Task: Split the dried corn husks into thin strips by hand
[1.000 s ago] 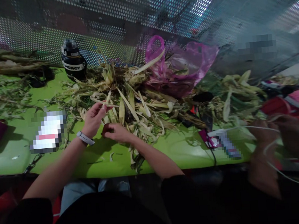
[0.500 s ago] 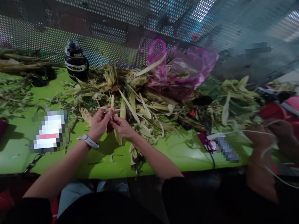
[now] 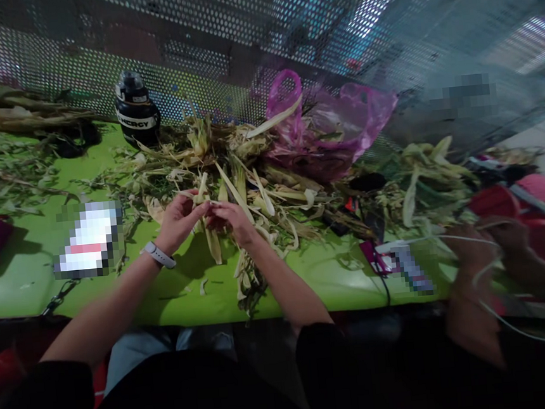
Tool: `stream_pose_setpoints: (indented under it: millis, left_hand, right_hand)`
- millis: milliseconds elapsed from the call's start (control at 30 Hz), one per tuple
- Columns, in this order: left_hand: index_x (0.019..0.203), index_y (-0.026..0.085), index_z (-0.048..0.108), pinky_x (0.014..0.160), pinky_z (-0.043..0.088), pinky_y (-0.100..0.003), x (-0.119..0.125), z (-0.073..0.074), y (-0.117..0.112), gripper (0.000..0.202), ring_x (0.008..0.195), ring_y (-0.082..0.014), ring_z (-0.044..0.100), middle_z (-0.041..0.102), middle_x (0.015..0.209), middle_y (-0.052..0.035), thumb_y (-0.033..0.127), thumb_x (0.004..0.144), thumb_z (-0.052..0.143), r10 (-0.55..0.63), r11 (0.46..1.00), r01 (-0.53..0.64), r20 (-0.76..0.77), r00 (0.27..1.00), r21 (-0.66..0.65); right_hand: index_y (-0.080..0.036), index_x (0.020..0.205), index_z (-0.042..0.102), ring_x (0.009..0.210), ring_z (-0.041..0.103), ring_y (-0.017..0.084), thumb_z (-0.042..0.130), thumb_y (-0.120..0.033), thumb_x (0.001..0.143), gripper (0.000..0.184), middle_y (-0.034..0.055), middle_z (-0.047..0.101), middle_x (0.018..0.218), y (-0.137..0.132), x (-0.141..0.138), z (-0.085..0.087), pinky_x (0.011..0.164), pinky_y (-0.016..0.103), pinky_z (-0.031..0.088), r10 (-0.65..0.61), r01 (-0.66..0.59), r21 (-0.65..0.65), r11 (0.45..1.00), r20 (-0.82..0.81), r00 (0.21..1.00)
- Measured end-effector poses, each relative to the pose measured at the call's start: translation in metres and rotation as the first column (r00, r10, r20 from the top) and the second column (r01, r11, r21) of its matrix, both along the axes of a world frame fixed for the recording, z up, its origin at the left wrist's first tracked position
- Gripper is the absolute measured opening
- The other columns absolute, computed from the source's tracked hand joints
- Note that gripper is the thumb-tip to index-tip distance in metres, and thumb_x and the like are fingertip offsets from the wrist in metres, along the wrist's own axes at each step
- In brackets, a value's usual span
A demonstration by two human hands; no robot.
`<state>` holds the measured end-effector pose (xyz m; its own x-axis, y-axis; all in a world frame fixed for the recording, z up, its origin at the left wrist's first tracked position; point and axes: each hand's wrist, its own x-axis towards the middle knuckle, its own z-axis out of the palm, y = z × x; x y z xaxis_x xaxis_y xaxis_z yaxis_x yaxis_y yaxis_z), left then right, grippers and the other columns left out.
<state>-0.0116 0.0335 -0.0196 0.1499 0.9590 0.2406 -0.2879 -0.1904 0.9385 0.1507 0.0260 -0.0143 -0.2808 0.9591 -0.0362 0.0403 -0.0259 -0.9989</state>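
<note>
Both hands meet over the green table, in front of a heap of dry corn husks (image 3: 237, 188). My left hand (image 3: 177, 220), with a pale watch on its wrist, is closed in a pinch on a pale corn husk strip (image 3: 202, 184) that sticks up between the hands. My right hand (image 3: 234, 222) has its fingertips pinched at the same piece, just right of the left thumb; the fingers hide much of it. Below the hands a broader husk leaf (image 3: 214, 246) points down toward the table.
A black bottle (image 3: 136, 111) stands behind the husks, near a perforated metal screen (image 3: 193, 58). A pink plastic bag (image 3: 333, 135) sits at the back. Left lies a lit phone (image 3: 89, 236) on the green table (image 3: 166, 303). Another person's hands (image 3: 486, 246) work with a white cord at right.
My right hand has shifted slightly right and up, its fingers now more arched at the strip. My left hand has opened slightly around it and moved a little left.
</note>
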Motion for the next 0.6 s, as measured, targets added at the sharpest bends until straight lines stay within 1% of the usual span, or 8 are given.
stream_pose_setpoints:
  millis: [67, 100, 200, 267, 333, 433, 600]
  left_hand:
    - [0.104, 0.017, 0.062, 0.068, 0.053, -0.023, 0.000, -0.002, 0.002, 0.041, 0.071, -0.0122, 0.067, 0.065, 0.069, 0.0028, 0.039, 0.076, 0.080, -0.007, 1.000, 0.008, -0.025, 1.000, 0.024]
    - [0.103, 0.016, 0.061, 0.070, 0.054, -0.024, 0.000, -0.003, 0.003, 0.040, 0.071, -0.0123, 0.068, 0.064, 0.066, 0.0035, 0.040, 0.076, 0.080, -0.021, 0.999, 0.022, -0.035, 0.999, 0.026]
    - [0.101, 0.016, 0.061, 0.070, 0.055, -0.025, 0.000, -0.005, 0.005, 0.040, 0.069, -0.0123, 0.068, 0.065, 0.066, 0.0032, 0.042, 0.077, 0.078, -0.040, 0.999, 0.042, -0.081, 0.996, 0.023]
    - [0.100, 0.016, 0.061, 0.066, 0.054, -0.024, -0.001, -0.005, 0.005, 0.040, 0.066, -0.0122, 0.067, 0.066, 0.067, 0.0024, 0.043, 0.076, 0.079, -0.044, 0.999, 0.047, -0.110, 0.993, 0.026]
    - [0.100, 0.015, 0.062, 0.062, 0.052, -0.023, -0.002, -0.005, 0.005, 0.039, 0.064, -0.0120, 0.066, 0.067, 0.068, 0.0013, 0.044, 0.078, 0.077, -0.049, 0.998, 0.053, -0.139, 0.989, 0.027]
    - [0.098, 0.015, 0.063, 0.061, 0.052, -0.023, -0.004, -0.003, 0.005, 0.036, 0.064, -0.0119, 0.064, 0.067, 0.069, 0.0001, 0.045, 0.080, 0.075, -0.009, 0.999, 0.015, -0.153, 0.988, 0.036]
    - [0.096, 0.016, 0.064, 0.066, 0.052, -0.024, -0.002, -0.002, 0.002, 0.036, 0.067, -0.0111, 0.063, 0.066, 0.073, 0.0005, 0.045, 0.078, 0.076, 0.024, 0.999, -0.023, -0.069, 0.997, 0.023]
  right_hand:
    - [-0.018, 0.079, 0.058, 0.056, 0.057, 0.011, 0.051, -0.062, 0.087, 0.045, 0.0010, 0.063, 0.064, 0.001, 0.005, 0.003, 0.050, 0.023, 0.037, -0.059, 0.057, 0.033, 0.998, 0.033, 0.998]
    - [-0.018, 0.075, 0.056, 0.055, 0.054, 0.011, 0.048, -0.064, 0.088, 0.048, -0.0001, 0.060, 0.062, 0.001, 0.006, 0.004, 0.050, 0.023, 0.036, -0.083, 0.077, 0.083, 0.994, 0.074, 0.994]
    - [-0.019, 0.068, 0.050, 0.056, 0.048, 0.010, 0.049, -0.064, 0.090, 0.049, -0.0032, 0.050, 0.060, -0.001, 0.006, 0.002, 0.055, 0.024, 0.037, -0.169, 0.104, 0.283, 0.953, 0.215, 0.962]
    - [-0.020, 0.067, 0.047, 0.058, 0.046, 0.009, 0.049, -0.061, 0.092, 0.048, -0.0039, 0.047, 0.061, -0.001, 0.005, 0.000, 0.057, 0.024, 0.037, -0.196, 0.103, 0.362, 0.926, 0.231, 0.953]
    - [-0.020, 0.069, 0.046, 0.058, 0.045, 0.010, 0.046, -0.058, 0.094, 0.046, -0.0039, 0.047, 0.062, -0.001, 0.004, -0.003, 0.058, 0.024, 0.037, -0.167, 0.079, 0.369, 0.926, 0.214, 0.962]
    - [-0.021, 0.070, 0.047, 0.058, 0.044, 0.010, 0.045, -0.057, 0.095, 0.044, -0.0035, 0.046, 0.062, -0.001, 0.004, -0.006, 0.057, 0.025, 0.036, -0.108, 0.013, 0.375, 0.927, 0.233, 0.967]
    - [-0.021, 0.067, 0.046, 0.058, 0.041, 0.011, 0.045, -0.057, 0.094, 0.045, -0.0032, 0.043, 0.061, -0.003, 0.001, -0.005, 0.058, 0.025, 0.035, -0.052, -0.064, 0.402, 0.913, 0.271, 0.961]
